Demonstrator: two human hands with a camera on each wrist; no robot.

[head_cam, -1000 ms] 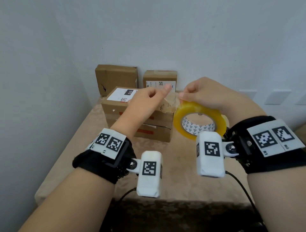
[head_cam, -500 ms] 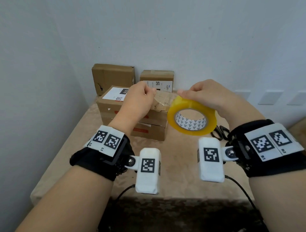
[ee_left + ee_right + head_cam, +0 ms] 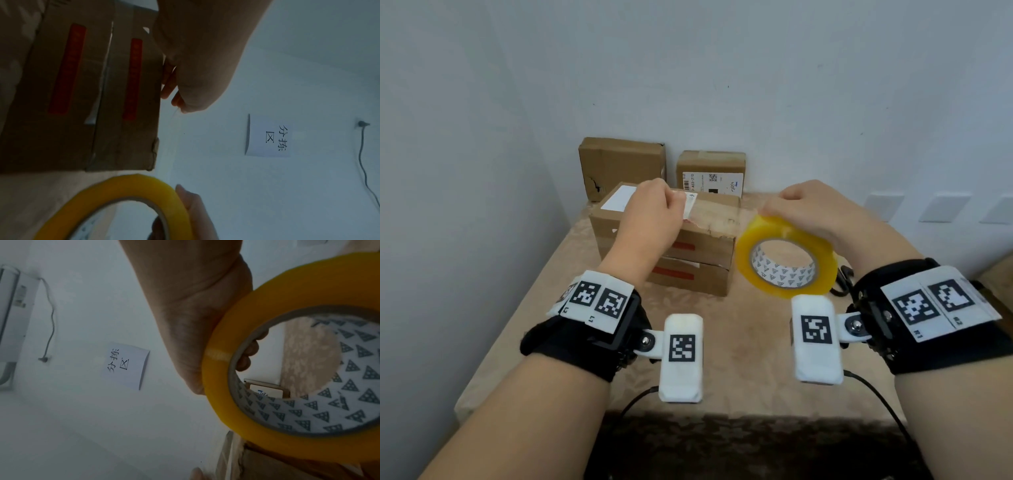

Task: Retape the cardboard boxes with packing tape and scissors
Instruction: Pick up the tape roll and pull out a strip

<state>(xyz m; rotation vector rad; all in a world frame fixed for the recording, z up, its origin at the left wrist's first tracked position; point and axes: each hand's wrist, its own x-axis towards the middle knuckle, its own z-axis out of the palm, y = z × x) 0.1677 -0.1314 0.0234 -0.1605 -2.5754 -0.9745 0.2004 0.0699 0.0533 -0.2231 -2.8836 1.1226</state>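
Note:
My right hand (image 3: 801,212) grips a yellow roll of packing tape (image 3: 787,262) by its top, held in the air right of two stacked cardboard boxes (image 3: 688,260). My left hand (image 3: 654,212) pinches the free end of the tape above the top box. A clear strip of tape (image 3: 715,214) stretches between the two hands over that box's right end. In the left wrist view the roll (image 3: 115,204) sits below the stack (image 3: 82,97). The right wrist view shows my fingers (image 3: 246,352) inside the roll's core (image 3: 308,410). Black scissors (image 3: 844,279) lie partly hidden behind the roll.
Two more cardboard boxes stand against the back wall, a plain one (image 3: 621,166) at left and a labelled one (image 3: 710,173) beside it. The table (image 3: 739,342) has a beige patterned cloth and sits in a wall corner. A paper sign (image 3: 267,135) hangs on the wall.
My left hand has drawn the tape end leftward away from the roll, so a longer strip now spans between the hands. The roll stays in my right hand.

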